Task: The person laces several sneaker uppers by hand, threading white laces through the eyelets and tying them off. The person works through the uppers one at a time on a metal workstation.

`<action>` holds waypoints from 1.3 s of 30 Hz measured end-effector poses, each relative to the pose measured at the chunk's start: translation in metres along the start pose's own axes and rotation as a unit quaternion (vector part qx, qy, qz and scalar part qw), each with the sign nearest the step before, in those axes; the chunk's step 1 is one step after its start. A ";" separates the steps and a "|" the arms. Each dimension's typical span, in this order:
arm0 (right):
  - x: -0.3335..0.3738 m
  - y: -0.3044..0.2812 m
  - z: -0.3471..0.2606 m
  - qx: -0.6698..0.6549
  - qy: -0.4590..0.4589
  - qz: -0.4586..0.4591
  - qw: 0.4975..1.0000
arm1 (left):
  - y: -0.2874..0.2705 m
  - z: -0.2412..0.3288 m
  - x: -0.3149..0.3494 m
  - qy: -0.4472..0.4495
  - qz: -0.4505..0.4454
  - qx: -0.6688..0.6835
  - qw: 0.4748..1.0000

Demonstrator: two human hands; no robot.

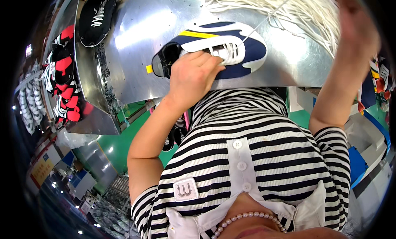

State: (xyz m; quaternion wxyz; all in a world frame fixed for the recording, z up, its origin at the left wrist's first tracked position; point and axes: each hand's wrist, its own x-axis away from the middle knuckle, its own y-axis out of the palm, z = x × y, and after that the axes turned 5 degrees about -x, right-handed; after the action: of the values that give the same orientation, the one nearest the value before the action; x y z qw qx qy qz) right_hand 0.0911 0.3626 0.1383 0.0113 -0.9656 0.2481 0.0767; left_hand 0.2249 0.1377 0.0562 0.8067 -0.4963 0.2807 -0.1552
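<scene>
Navy and white, with a yellow stripe, the sneaker (216, 47) lies on its side on the brushed-metal table (136, 36), toward twelve o'clock from the person's striped chest. The left hand (193, 74) presses down on the shoe's near side, fingers curled together at the white eyelet panel, apparently to steady it while a lace runs through. A white lace (264, 20) stretches taut from the eyelets toward one o'clock, up to the raised right hand (355, 24), which seems to pull it tight; blur hides whether those fingers pinch it. Loose white laces (288, 8) are heaped at twelve o'clock within easy reach. A black shoe (97, 16) sits at eleven o'clock, and red-and-black shoes (64, 74) are stacked at nine.
</scene>
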 end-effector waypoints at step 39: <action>0.117 -0.011 0.069 0.178 -0.096 -0.454 0.868 | 0.006 -0.005 0.000 -0.381 0.078 0.114 0.914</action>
State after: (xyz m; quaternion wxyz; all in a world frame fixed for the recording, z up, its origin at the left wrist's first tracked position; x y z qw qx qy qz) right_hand 0.1872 0.3203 0.0517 0.2402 -0.9412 -0.2107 0.1100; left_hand 0.2218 0.1374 0.0490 0.9131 -0.3991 -0.0295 0.0775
